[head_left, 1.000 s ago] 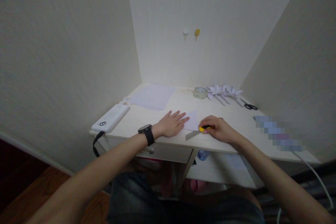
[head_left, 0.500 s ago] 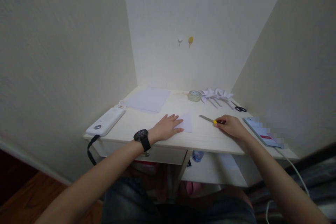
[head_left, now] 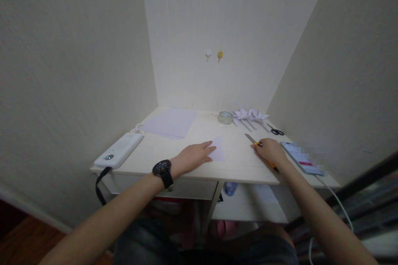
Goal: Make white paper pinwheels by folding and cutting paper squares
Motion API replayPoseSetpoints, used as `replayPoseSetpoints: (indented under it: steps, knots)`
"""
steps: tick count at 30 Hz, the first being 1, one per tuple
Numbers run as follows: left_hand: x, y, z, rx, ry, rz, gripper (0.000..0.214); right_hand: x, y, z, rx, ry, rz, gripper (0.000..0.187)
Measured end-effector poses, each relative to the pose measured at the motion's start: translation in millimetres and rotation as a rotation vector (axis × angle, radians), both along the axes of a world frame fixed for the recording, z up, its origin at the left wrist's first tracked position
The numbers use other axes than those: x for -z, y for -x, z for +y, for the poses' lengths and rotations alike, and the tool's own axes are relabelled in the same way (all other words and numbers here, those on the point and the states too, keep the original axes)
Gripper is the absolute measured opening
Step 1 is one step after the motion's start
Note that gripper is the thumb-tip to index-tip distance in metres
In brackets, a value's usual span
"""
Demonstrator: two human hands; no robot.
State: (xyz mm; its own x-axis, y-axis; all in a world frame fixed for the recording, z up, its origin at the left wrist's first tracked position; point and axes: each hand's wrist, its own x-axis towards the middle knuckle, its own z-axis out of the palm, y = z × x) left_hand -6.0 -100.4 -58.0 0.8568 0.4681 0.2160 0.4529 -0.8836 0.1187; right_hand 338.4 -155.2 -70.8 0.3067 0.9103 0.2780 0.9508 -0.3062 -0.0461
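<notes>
My left hand (head_left: 193, 158), with a black watch on the wrist, lies with its fingers spread on a small piece of white paper (head_left: 219, 149) on the desk. The fingers cover the paper's left part. To the right, my right hand (head_left: 270, 151) has its fingers closed on a yellow and black utility knife (head_left: 256, 144). Its blade is out and points away to the upper left, low over or on the desk; I cannot tell which. The handle's rear end shows under the palm. The knife is apart from the paper.
White paper sheets (head_left: 170, 122) lie at the back left, a white power bank (head_left: 120, 150) at the left edge. Tape rolls (head_left: 225, 117), folded paper pinwheels (head_left: 248, 115) and black scissors (head_left: 276, 131) are at the back right. A phone (head_left: 301, 158) with a cable lies right.
My right hand has drawn the knife a little to the right and turned it, so its blade points more steeply away from me. My left hand stays on the paper. The view has shifted slightly.
</notes>
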Motion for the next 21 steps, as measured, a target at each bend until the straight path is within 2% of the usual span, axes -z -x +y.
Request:
replayPoseSetpoints:
  steps: [5, 10, 12, 14, 17, 19, 21]
  knots:
    - [-5.1, -3, -2, 0.031, 0.022, -0.086, 0.050, -4.5, 9, -1, 0.045, 0.011, -0.037, 0.039]
    - [-1.3, -9, 2, 0.025, 0.156, -0.291, 0.040, -4.9, 28, -5, -0.020, -0.157, -0.122, 0.031]
    - [0.3, -12, 5, -0.003, 0.257, -0.370, 0.031, -3.0, 39, -2, -0.126, -0.205, -0.082, 0.029]
    - [-0.8, -13, 8, -0.085, 0.392, -0.476, 0.024, -0.4, 51, 2, -0.277, -0.206, 0.020, 0.028]
    - [-8.1, -12, 15, -0.212, 0.577, -0.757, 0.021, 2.6, 71, 9, -0.449, -0.166, 0.250, 0.028]
    - [-15.0, -8, 22, -0.212, 0.706, -0.941, 0.026, 3.5, 85, 12, -0.559, -0.154, 0.365, 0.028]
    - [-21.6, -3, 29, -0.189, 0.856, -1.037, 0.032, 3.6, 99, 15, -0.673, -0.153, 0.420, 0.031]
